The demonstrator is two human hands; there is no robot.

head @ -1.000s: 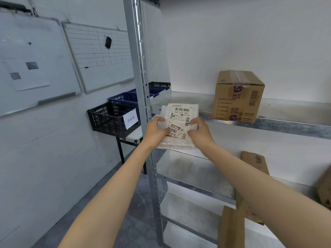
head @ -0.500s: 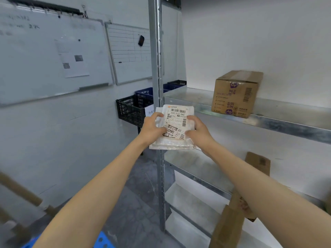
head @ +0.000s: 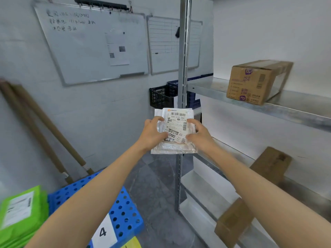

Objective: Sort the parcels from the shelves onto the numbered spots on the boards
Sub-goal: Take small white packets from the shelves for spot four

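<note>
Parcel (head: 176,130): a flat clear-plastic packet with a white barcoded label reading 090. Left hand (head: 152,134) and right hand (head: 200,136) each clasp a side edge, fingers curled around it.

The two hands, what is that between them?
A flat white parcel with a printed label, seen in the head view. The left hand grips its left edge and the right hand its right edge.

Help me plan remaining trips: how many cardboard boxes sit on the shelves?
3. Upper-shelf box; leaning box on the middle shelf; lower box, partly behind the right forearm. Others may be hidden.
</note>
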